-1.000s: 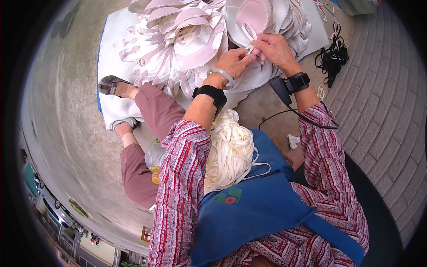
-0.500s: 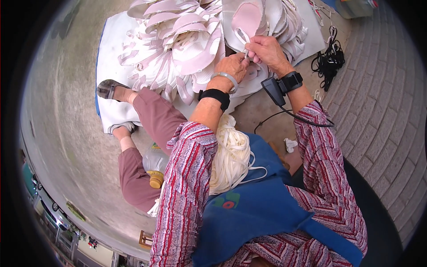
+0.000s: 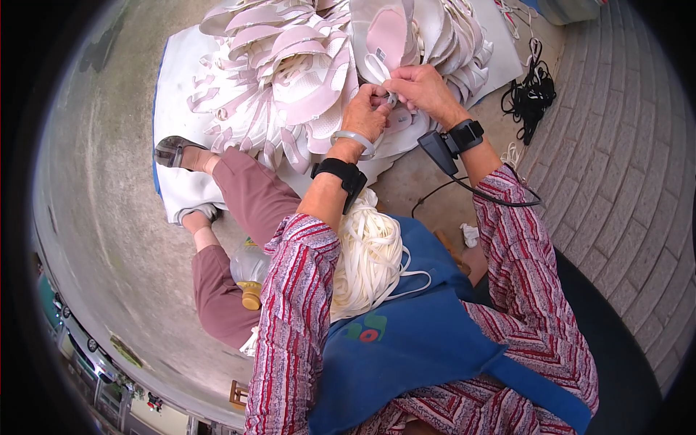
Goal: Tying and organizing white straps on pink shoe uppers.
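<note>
A white shoelace (image 3: pixel 375 67) makes a loop above my fingers, in front of a pink-lined white shoe upper (image 3: pixel 386 35). My right hand (image 3: pixel 423 88) is closed in a pinch on the lace at the bottom of that loop. Just left of it and slightly lower, my left hand (image 3: pixel 366 114) has its fingertips pinched together beside a small greyish bit; what exactly they grip is partly hidden. Both hands nearly touch. A big heap of white and pale pink shoe uppers (image 3: pixel 308 105) spreads out beyond and to the left.
The heap lies on a white sheet (image 3: pixel 177 94). A bundle of white laces (image 3: pixel 370 254) rests on my blue apron (image 3: pixel 406 362). Black laces (image 3: pixel 529 101) lie at the right by the brick paving (image 3: pixel 609 145). A clear bottle with a yellow cap (image 3: pixel 251 296) is near my leg.
My left hand has drawn slightly left and down, its fingertips now lower. The right hand has shifted a little left and up. The whole view has moved slightly.
</note>
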A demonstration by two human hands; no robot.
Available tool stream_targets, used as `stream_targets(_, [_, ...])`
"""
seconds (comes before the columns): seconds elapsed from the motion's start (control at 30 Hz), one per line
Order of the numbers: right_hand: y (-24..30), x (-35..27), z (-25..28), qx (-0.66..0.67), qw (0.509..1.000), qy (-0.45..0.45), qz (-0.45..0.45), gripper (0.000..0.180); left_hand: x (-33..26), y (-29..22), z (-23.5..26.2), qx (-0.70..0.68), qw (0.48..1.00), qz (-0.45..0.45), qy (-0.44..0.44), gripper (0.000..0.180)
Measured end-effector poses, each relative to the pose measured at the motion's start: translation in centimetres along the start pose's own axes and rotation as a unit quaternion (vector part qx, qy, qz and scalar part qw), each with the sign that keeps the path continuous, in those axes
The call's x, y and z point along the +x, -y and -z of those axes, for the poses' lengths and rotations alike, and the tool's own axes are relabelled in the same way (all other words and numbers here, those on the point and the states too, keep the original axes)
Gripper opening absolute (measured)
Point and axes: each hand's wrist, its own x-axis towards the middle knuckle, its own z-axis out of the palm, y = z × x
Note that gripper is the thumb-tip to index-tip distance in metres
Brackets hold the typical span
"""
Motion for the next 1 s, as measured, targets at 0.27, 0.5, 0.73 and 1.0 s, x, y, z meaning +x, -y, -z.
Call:
stream_targets(0.27, [0.0, -0.4, -0.6, 0.02, 1.0, 0.002, -0.001, 0.022, 1.3, 0.8, -0.6, 0.116, 0.991, -0.063, -0.028, 0.017])
stream_targets(0.5, [-0.3, -0.9, 0.4, 0.14, 0.988, 0.05, -0.047, 0.016, 1.7, 0.5, -0.8, 0.072, 0.994, -0.07, -0.032, 0.011])
stream_targets(0.73, [-0.2, 0.0, 1.2, 0.208, 0.975, 0.04, -0.071, 0.015, 2.0, 0.7, -0.7, 0.161, 0.982, -0.08, -0.054, 0.016])
stream_targets(1.0, [-0.5, 0.0, 0.9, 0.202, 0.973, 0.066, -0.086, 0.014, 1.6, 0.1, -1.2, 0.197, 0.98, -0.023, -0.024, 0.017])
